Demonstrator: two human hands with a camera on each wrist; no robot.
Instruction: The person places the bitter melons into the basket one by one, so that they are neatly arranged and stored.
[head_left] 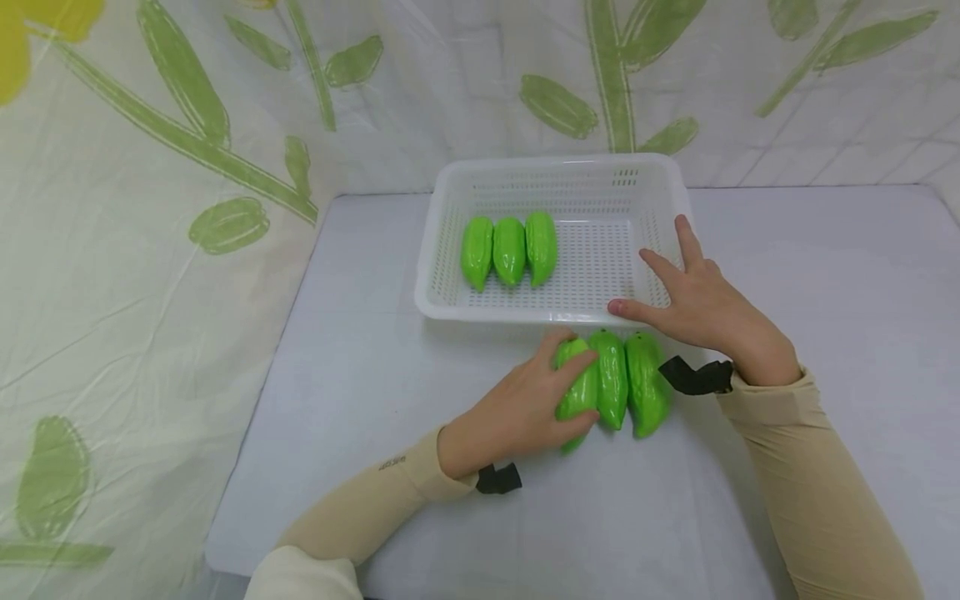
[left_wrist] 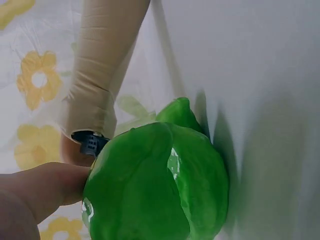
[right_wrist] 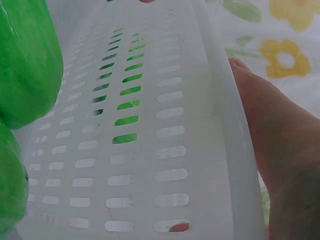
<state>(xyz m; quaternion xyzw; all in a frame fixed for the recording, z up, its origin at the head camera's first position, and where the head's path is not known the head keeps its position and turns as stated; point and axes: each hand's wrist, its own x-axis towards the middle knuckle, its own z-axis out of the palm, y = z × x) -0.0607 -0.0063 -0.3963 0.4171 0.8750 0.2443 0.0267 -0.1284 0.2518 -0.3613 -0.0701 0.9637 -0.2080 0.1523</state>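
My left hand point(head_left: 517, 412) holds the leftmost glossy green lobed fruit point(head_left: 579, 387) of a row in front of the basket, with its fingers and thumb around the sides. Two more green fruits, a middle one point(head_left: 611, 383) and a right one point(head_left: 647, 387), lie beside it. In the left wrist view, the held green fruit point(left_wrist: 155, 185) covers most of the hand. My right hand point(head_left: 708, 308) is spread over the right front corner of the white slotted basket point(head_left: 491, 314), its thumb near the front rim. The right wrist view shows part of that hand point(right_wrist: 285, 125) beyond the rim.
Inside the basket, three similar green fruits point(head_left: 510, 250) stand side by side on the left half. The basket is on a pale table point(head_left: 337, 375). A curtain with printed leaves point(head_left: 465, 92) hangs along the back and left.
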